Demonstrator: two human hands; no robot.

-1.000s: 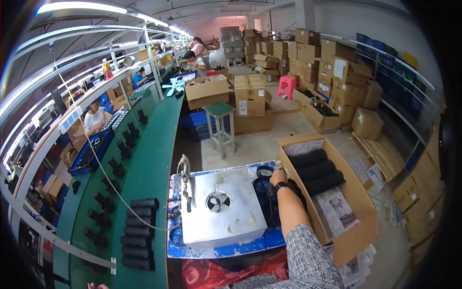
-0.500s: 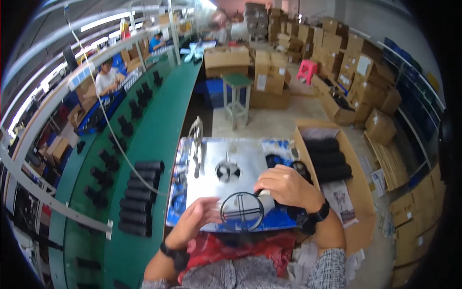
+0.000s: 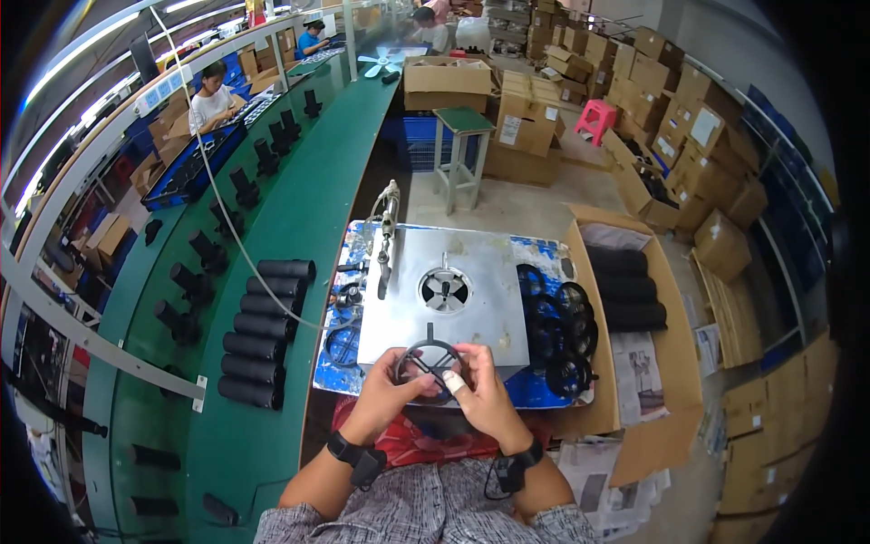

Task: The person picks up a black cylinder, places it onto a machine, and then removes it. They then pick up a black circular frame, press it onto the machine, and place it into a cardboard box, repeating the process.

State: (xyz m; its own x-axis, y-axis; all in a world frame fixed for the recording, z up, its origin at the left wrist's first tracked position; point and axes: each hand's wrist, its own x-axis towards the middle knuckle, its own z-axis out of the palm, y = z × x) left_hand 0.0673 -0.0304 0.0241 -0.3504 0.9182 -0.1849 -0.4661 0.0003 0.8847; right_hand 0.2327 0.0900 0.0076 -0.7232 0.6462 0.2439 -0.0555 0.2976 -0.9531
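Between both my hands is a black round plastic frame with crossbars (image 3: 430, 344), its short tab pointing away from me. My left hand (image 3: 388, 397) grips its left rim, thumb over the near part. On the right side, my right hand (image 3: 491, 403) pinches the rim with a white-wrapped thumb. Just beyond lies a metal box-shaped fixture (image 3: 408, 281) with a round vaned opening (image 3: 445, 290) in its top. A metal cylinder mechanism (image 3: 388, 227) stands at the fixture's far left. Several similar black frames (image 3: 557, 322) lie to its right on a blue-and-white worn tabletop (image 3: 535, 394).
A green conveyor (image 3: 304, 195) on the left carries black cylinders (image 3: 254, 347) and upright black parts (image 3: 245, 188). An open carton (image 3: 684, 372) with black cylinders stands right. Beyond are a green-topped stool (image 3: 462, 120), stacked cartons (image 3: 526, 109) and co-workers (image 3: 213, 102) along the line.
The frame has come closer to me and turned, its tab now pointing away. My left hand has gone from open beside it to gripping it. The head view has shifted.
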